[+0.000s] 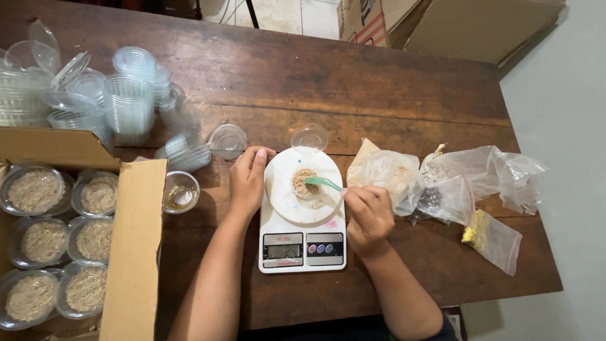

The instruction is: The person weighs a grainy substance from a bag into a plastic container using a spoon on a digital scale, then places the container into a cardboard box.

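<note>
My right hand fingers pinch the green plastic spoon over the small clear grain-filled cup; my left hand, fingers together, steadies the white round-topped scale.

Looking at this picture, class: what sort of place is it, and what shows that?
Probably a small home packing table: a kitchen scale with a cup of grain, stacked empty plastic cups, and a cardboard box of filled tubs.

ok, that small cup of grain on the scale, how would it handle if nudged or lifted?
The small cup looks like thin clear plastic, so probably light and easy to squash. It sits loose on the scale, so a push would likely slide it. It has no lid, so tilting may spill the grain.
</note>
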